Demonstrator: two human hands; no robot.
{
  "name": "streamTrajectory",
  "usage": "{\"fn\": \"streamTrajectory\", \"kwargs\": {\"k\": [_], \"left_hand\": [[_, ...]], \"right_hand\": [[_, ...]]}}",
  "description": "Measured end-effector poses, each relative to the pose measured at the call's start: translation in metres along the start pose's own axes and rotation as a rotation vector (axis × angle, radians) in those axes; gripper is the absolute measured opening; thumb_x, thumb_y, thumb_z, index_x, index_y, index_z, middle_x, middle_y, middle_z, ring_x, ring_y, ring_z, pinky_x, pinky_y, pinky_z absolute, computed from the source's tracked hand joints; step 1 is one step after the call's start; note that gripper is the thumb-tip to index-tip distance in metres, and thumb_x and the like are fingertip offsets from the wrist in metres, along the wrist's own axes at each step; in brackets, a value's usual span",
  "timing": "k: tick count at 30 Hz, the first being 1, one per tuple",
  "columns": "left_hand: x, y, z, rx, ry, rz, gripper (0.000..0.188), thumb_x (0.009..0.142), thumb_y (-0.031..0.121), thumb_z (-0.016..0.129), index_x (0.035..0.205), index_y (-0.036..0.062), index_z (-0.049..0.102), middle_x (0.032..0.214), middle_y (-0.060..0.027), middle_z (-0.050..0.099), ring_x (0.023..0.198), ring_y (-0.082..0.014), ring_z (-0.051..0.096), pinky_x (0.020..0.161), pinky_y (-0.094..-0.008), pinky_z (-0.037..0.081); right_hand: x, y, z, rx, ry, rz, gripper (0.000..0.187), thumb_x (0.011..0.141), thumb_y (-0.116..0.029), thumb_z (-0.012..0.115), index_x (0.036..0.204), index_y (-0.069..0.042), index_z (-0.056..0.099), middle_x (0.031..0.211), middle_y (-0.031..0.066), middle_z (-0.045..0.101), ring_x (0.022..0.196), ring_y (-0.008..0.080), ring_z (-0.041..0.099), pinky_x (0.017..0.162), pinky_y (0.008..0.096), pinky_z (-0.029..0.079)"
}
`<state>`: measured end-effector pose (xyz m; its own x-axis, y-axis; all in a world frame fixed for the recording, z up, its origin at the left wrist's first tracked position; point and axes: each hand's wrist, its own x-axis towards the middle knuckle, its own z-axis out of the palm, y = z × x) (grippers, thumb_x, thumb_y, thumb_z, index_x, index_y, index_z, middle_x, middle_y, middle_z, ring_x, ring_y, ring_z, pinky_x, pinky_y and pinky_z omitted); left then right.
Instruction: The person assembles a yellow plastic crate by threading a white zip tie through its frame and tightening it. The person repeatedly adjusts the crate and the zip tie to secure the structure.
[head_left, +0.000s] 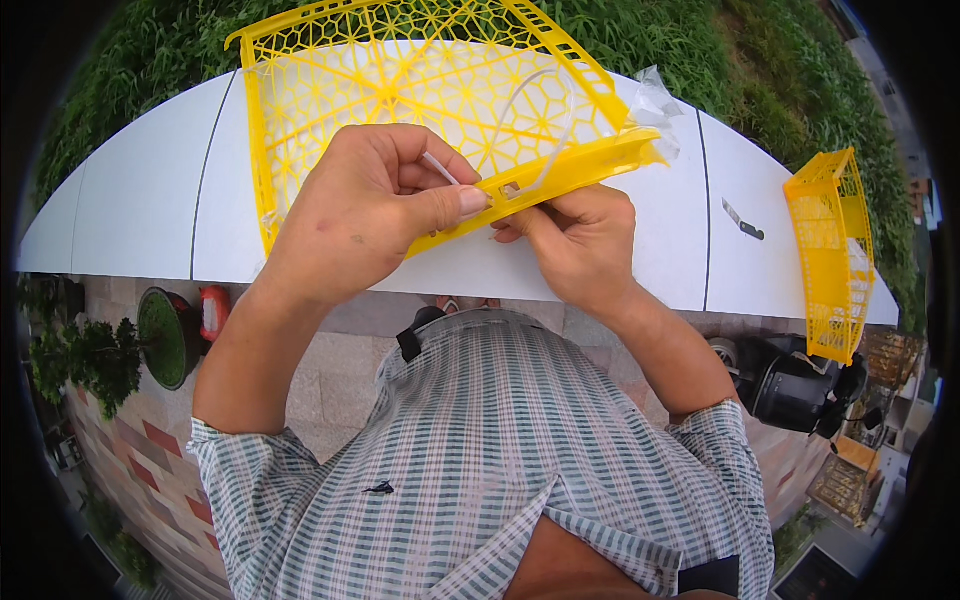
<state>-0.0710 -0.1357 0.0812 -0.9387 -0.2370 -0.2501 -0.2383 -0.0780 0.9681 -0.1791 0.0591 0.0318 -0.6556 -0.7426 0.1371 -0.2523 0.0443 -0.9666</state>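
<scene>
A yellow plastic lattice panel with a raised slotted rim lies before me, tilted, its far edge beyond the table. Thin white cord forms a loop over the lattice and passes into a slot in the near rim. My left hand is closed at the rim, thumb against its edge, with a short length of the cord showing between its fingers. Below the same rim, my right hand has its fingers pinched together. The rim partly covers those fingertips, so what they grip is hidden.
The white table curves around the panel. A knife with a dark handle lies on the right, near another yellow lattice piece standing at the edge. Clear plastic film clings to the panel's right corner. Grass grows beyond.
</scene>
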Motion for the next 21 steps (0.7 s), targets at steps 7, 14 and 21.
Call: {"fn": "streamTrajectory", "kwargs": {"k": [7,14,21], "left_hand": [[0.001,0.006,0.002,-0.01,-0.05,0.04,0.027,0.091,0.009,0.08,0.114,-0.0044,0.073,0.089,-0.0085,0.076,0.075,-0.0099,0.069,0.069,-0.0225,0.053],[0.009,-0.001,0.009,0.002,-0.016,-0.012,0.026,0.09,0.007,0.076,0.115,-0.0008,0.08,0.081,-0.0065,0.075,0.069,-0.0079,0.063,0.064,-0.024,0.05],[0.013,-0.003,0.011,-0.05,-0.036,-0.036,0.028,0.088,0.006,0.076,0.115,-0.0003,0.081,0.083,-0.0068,0.074,0.071,-0.0097,0.063,0.067,-0.0255,0.051]], "right_hand": [[0.0,0.002,0.003,0.106,0.02,-0.014,0.018,0.104,0.002,0.061,0.115,0.008,0.074,0.103,0.0142,0.079,0.093,0.0207,0.078,0.084,0.0319,0.064],[-0.001,0.004,0.001,0.22,0.01,0.116,0.018,0.103,0.002,0.063,0.116,0.008,0.074,0.107,0.0163,0.079,0.092,0.0224,0.078,0.084,0.0329,0.065],[-0.006,0.002,0.011,0.281,0.143,0.104,0.018,0.103,0.002,0.063,0.116,0.01,0.072,0.106,0.0181,0.078,0.089,0.0244,0.079,0.08,0.0333,0.067]]}}
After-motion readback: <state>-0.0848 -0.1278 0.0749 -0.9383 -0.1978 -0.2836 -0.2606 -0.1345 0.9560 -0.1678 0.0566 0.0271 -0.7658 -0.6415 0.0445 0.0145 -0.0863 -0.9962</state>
